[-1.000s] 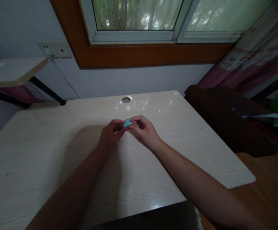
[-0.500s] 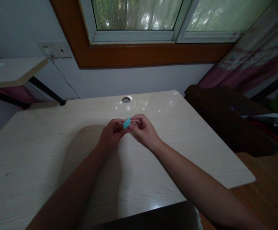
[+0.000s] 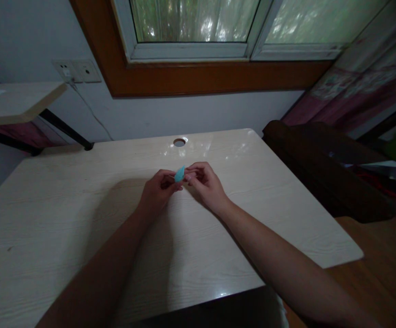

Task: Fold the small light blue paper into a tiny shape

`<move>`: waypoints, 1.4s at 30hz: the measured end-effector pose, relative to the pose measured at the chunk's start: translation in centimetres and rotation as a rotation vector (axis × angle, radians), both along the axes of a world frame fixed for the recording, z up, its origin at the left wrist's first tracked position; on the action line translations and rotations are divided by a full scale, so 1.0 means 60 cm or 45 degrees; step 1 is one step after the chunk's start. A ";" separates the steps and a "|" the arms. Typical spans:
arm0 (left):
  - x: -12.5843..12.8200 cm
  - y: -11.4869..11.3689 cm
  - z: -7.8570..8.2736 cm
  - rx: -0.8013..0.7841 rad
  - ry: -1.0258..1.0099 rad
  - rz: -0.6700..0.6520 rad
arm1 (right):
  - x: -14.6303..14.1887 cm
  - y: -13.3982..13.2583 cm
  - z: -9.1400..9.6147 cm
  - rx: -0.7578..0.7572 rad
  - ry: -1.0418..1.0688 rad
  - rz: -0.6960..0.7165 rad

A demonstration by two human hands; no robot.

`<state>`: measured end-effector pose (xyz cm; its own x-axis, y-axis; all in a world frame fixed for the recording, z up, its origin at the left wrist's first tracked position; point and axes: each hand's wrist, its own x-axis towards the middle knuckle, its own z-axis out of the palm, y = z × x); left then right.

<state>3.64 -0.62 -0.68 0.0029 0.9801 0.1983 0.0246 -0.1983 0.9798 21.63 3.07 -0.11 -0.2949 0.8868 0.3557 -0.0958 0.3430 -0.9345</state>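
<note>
A small turquoise piece, which looks like folded paper, is held up over the middle of the desk. My left hand pinches its left and lower side between thumb and fingers. From the right, my right hand has its curled fingertips and thumb closed at the piece's right edge. The piece comes to a point at its upper right. Fingers partly cover its sides, so its full shape is hidden.
Behind my hands, a round cable hole opens near the desk's back edge. A raised shelf on black legs stands at the left. Wall sockets hold a plug with a white cable. Dark wooden furniture adjoins the right side.
The turquoise piece has shifted slightly left and turned, and its upper right corner now looks more pointed. My right fingertips have moved slightly against its edge. Both arms stay nearly in place.
</note>
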 end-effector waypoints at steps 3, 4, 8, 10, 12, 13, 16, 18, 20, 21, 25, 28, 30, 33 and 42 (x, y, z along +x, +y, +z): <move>-0.001 0.000 -0.003 0.010 0.127 0.006 | -0.003 0.003 -0.003 -0.069 0.044 0.007; -0.001 0.000 -0.003 0.009 0.168 0.001 | -0.003 0.003 -0.003 -0.086 0.057 0.011; -0.002 -0.002 -0.002 0.005 0.211 -0.064 | -0.004 0.002 0.001 -0.123 0.068 0.002; -0.003 -0.003 0.001 -0.013 0.173 -0.110 | -0.004 0.000 0.003 -0.125 0.061 0.005; -0.004 -0.004 0.004 -0.051 0.146 -0.133 | -0.004 -0.001 0.004 -0.109 0.045 0.020; -0.004 -0.004 0.006 -0.072 0.139 -0.131 | -0.004 -0.002 0.004 -0.094 0.030 0.021; -0.003 -0.004 0.015 -0.139 0.109 -0.098 | -0.001 -0.003 0.002 -0.033 -0.038 0.016; -0.003 -0.003 0.022 -0.175 0.070 -0.070 | 0.003 -0.002 0.004 0.019 -0.088 0.030; -0.005 -0.002 0.027 -0.192 0.051 -0.053 | 0.007 -0.002 0.009 0.091 -0.150 0.055; -0.006 -0.001 0.029 -0.186 0.050 -0.043 | 0.009 -0.001 0.012 0.134 -0.183 0.067; -0.010 0.000 0.029 -0.161 0.065 -0.062 | 0.013 0.003 0.025 0.384 -0.312 0.144; -0.011 0.001 0.027 -0.144 0.106 -0.081 | 0.013 0.005 0.027 0.437 -0.320 0.168; -0.011 0.001 0.027 -0.141 0.144 -0.085 | 0.012 0.005 0.026 0.429 -0.322 0.162; -0.011 0.001 0.026 -0.144 0.191 -0.087 | 0.010 0.003 0.025 0.393 -0.327 0.160; -0.013 0.001 0.023 -0.167 0.299 -0.076 | 0.008 0.000 0.024 0.295 -0.343 0.076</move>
